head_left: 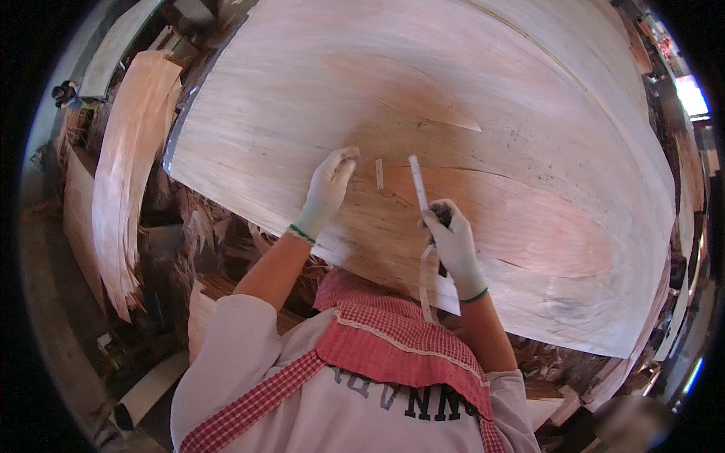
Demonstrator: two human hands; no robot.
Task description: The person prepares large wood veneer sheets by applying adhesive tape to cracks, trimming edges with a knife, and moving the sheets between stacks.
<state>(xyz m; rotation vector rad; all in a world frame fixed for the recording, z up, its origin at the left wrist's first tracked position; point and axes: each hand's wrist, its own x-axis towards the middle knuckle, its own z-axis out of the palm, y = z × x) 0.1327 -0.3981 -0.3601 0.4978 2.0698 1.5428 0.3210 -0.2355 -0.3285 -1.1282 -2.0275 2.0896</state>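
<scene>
Both my hands wear white gloves with green cuffs and hover over a large pale wood veneer sheet (pixel 279 98). My left hand (pixel 326 189) is closed, thumb and fingertips pressed together; whatever they hold, if anything, is too small to make out. Gripped in my right hand (pixel 455 245) is a white strip of tape (pixel 418 183), its stiff end pointing away from me and a loose tail curling down toward my apron. A dark object, partly covered by the fingers, shows in the same hand. Between my hands, a short white piece of tape (pixel 380 174) lies on the veneer beside a long split.
Orange-toned veneer patches (pixel 544 226) show in the sheet's surface. To the left stand long curved veneer strips (pixel 136 174), with torn scraps (pixel 200 219) below the sheet's edge. A person (pixel 66 93) is far off at left. A bright opening (pixel 690 96) shows at far right.
</scene>
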